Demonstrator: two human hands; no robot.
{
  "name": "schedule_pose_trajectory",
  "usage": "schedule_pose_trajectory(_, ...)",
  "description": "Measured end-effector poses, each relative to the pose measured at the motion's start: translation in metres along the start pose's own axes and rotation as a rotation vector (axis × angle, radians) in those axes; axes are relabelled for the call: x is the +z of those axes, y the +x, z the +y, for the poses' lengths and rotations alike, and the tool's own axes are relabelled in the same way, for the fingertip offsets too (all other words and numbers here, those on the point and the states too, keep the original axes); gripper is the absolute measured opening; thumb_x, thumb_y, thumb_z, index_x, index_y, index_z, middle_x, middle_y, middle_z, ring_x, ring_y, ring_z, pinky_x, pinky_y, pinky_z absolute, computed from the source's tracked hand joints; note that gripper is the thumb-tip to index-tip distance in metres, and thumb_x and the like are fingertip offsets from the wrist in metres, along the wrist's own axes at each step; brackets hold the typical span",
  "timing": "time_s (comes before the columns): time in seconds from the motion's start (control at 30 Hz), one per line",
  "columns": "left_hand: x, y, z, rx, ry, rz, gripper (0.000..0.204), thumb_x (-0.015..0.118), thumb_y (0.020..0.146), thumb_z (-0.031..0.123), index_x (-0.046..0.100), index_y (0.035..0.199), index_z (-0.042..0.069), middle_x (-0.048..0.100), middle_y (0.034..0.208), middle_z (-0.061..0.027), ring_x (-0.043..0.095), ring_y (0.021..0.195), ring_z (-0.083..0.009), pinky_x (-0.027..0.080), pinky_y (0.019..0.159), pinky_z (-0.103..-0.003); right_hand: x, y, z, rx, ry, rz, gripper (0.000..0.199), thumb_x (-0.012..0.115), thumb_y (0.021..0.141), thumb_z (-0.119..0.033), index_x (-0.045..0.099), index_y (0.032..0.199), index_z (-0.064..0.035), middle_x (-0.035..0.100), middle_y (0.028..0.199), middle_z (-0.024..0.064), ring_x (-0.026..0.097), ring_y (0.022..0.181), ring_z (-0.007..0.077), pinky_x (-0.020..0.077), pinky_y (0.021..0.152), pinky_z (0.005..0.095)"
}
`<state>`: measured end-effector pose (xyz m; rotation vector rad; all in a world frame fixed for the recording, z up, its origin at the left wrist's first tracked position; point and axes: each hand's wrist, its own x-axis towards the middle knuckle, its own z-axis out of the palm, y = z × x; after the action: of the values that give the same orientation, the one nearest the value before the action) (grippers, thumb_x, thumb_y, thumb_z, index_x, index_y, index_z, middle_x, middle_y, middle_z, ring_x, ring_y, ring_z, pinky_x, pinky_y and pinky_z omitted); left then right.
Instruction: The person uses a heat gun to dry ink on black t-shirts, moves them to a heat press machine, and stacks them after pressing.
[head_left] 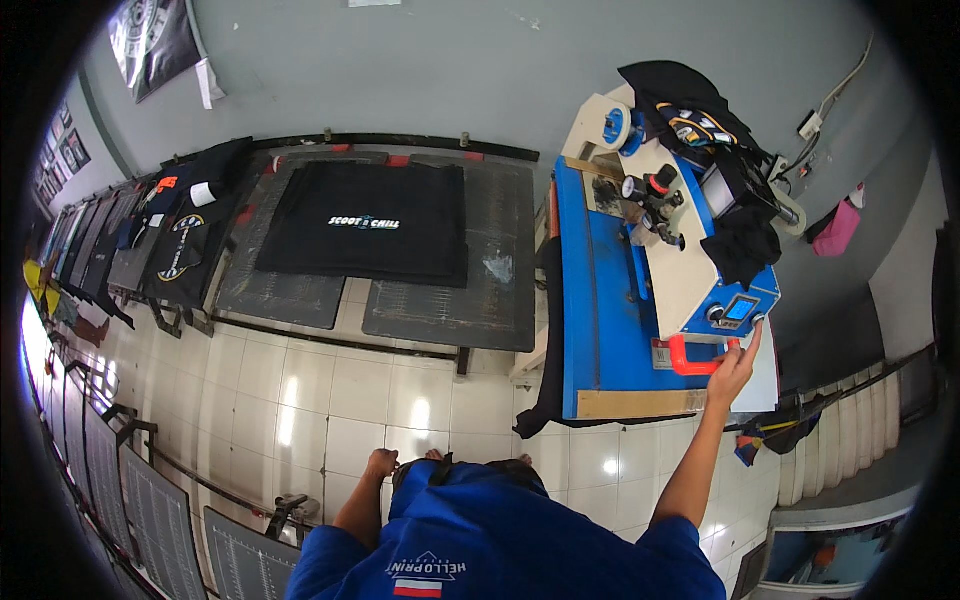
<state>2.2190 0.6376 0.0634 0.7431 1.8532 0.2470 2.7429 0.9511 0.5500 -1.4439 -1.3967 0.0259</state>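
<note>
My right hand point(732, 372) reaches to the front of a blue and cream heat press point(672, 270). Its index finger stretches up to a round button point(758, 320) beside a small lit screen point(740, 308); the other fingers are partly hidden next to the red handle point(690, 358), and whether they touch it I cannot tell. Low at my left side, my left hand point(382, 463) is closed, with the inside of its fingers hidden. Black fabric point(550, 405) hangs out from under the blue press plate at its near left corner.
Left of the press, a black printed fabric piece point(380, 220) lies across grey boards point(450, 310) on a metal rack. More dark garments point(185, 245) lie along it farther left. Grey boards point(165, 500) stand behind me at lower left. Black cloth point(745, 245) rests on the press.
</note>
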Motion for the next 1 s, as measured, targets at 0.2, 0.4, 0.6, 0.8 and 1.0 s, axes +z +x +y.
schedule_pose_trajectory(0.2, 0.01, -0.03, -0.057, 0.154, 0.252, -0.009, 0.022, 0.053, 0.087, 0.024, 0.065, 0.091, 0.005, 0.069, 0.08, -0.0158, 0.068, 0.068, -0.0275, 0.055, 0.062, -0.039, 0.001, -0.048, -0.02, -0.053, 0.047, 0.273, 0.047, 0.046, 0.098, -0.014, 0.037, 0.142, -0.0023, 0.062, 0.089, 0.0096, 0.056, 0.084, 0.0183, 0.0439, 0.081, 0.0333)
schedule_pose_trajectory(0.4, -0.005, -0.093, -0.117, -0.196, -0.159, -0.002, 0.033, 0.054, 0.089, 0.033, 0.069, 0.092, 0.003, 0.07, 0.082, -0.0124, 0.066, 0.064, -0.0219, 0.055, 0.057, -0.037, 0.061, -0.201, -0.123, 0.156, 0.616, -0.286, 0.024, 0.05, 0.097, -0.017, 0.054, 0.113, -0.0007, 0.059, 0.092, 0.0082, 0.054, 0.082, 0.014, 0.0444, 0.077, 0.0292)
schedule_pose_trajectory(0.6, -0.046, -0.088, -0.149, -0.006, -0.17, 0.071, 0.037, 0.053, 0.09, 0.034, 0.066, 0.093, 0.0, 0.069, 0.083, -0.0128, 0.065, 0.065, -0.0235, 0.054, 0.056, -0.036, 0.16, -0.339, -0.165, -0.085, 0.351, -1.54, 0.035, 0.063, 0.089, -0.026, 0.06, 0.114, -0.001, 0.068, 0.088, 0.0133, 0.067, 0.08, 0.025, 0.0518, 0.073, 0.0356)
schedule_pose_trajectory(0.8, -0.106, -0.067, -0.15, -0.248, -0.492, 0.063, 0.039, 0.051, 0.092, 0.034, 0.065, 0.092, -0.003, 0.069, 0.082, -0.0113, 0.064, 0.063, -0.0206, 0.053, 0.054, -0.034, 0.23, -0.414, -0.046, 0.073, -0.174, -1.638, 0.045, 0.059, 0.088, -0.044, 0.066, 0.101, -0.0017, 0.067, 0.099, 0.0221, 0.065, 0.093, 0.0343, 0.0502, 0.081, 0.0417)
schedule_pose_trajectory(1.0, -0.184, -0.06, -0.181, -0.254, -0.6, 0.206, 0.04, 0.051, 0.091, 0.035, 0.068, 0.093, -0.002, 0.07, 0.082, -0.01, 0.066, 0.062, -0.0185, 0.053, 0.057, -0.033, 0.309, -0.449, -0.034, 0.361, -0.352, -1.983, 0.033, 0.057, 0.087, -0.031, 0.07, 0.109, -0.0109, 0.071, 0.095, 0.0145, 0.068, 0.086, 0.0298, 0.0517, 0.081, 0.0372)
